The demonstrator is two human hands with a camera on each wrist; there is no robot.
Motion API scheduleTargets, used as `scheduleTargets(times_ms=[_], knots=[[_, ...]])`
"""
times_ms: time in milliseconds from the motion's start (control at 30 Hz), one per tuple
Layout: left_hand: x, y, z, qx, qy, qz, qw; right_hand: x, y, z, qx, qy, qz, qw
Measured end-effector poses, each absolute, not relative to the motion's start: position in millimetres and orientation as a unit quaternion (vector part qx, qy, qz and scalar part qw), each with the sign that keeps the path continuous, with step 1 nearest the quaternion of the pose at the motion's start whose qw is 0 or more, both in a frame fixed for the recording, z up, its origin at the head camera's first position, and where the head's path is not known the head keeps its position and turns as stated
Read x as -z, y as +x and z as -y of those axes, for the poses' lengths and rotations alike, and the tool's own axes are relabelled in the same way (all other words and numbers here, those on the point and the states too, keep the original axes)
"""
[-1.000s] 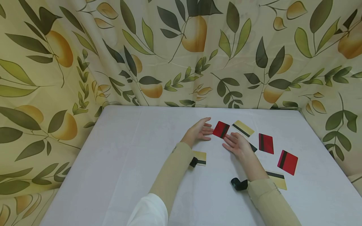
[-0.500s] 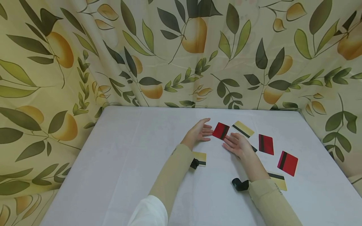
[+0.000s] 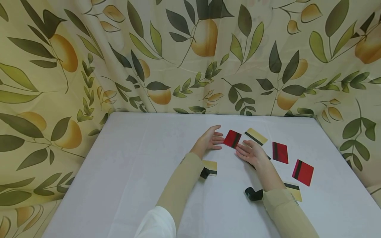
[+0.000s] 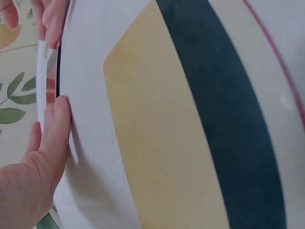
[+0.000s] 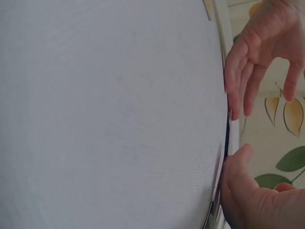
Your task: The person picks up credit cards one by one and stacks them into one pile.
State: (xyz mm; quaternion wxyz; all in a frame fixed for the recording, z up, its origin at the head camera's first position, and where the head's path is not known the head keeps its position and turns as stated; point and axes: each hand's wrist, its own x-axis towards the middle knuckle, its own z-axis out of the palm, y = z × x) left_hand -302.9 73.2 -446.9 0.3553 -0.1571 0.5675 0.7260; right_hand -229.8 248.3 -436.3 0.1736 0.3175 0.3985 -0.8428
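Observation:
A red card with a black stripe [image 3: 232, 138] lies on the white table between my two hands. On its left side is my left hand [image 3: 209, 138], fingers extended and fingertips right at the card's edge. My right hand [image 3: 252, 153] reaches in from the other side with straight fingers, their tips near the card's lower right corner. Under my left wrist lies a gold card with a dark stripe [image 3: 212, 164], which fills much of the left wrist view. The right wrist view shows both hands low over the table, fingertips facing each other. My right hand mostly hides a dark-edged card.
Behind my right hand lies a gold card with a stripe [image 3: 256, 136]. Two red cards, one upright [image 3: 280, 152] and one tilted [image 3: 303, 172], lie farther right. Another gold card [image 3: 294, 191] is partly under my right forearm. A leaf-and-fruit patterned curtain [image 3: 190, 66] hangs behind the table.
My right hand has shifted very slightly to the right and covers more of the dark-edged card. My left hand and the red card stay about where they were.

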Motion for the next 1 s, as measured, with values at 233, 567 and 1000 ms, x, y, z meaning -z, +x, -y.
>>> scheduleTargets(times_ms=[233, 567, 1000], knots=[[448.5, -303.3, -74.2, -0.730, -0.158, -0.562, 0.355, 437.0, -232.3, -253.2, 0.837, 0.326, -0.397, 0.187], [442.1, -298.2, -65.3, -0.721, -0.133, -0.569, 0.374, 436.8, -230.3, -261.8, 0.834, 0.290, -0.416, 0.219], [444.0, -293.0, -66.2, -0.714, -0.151, -0.573, 0.372, 450.5, -231.9, -261.3, 0.802, 0.207, -0.492, 0.266]])
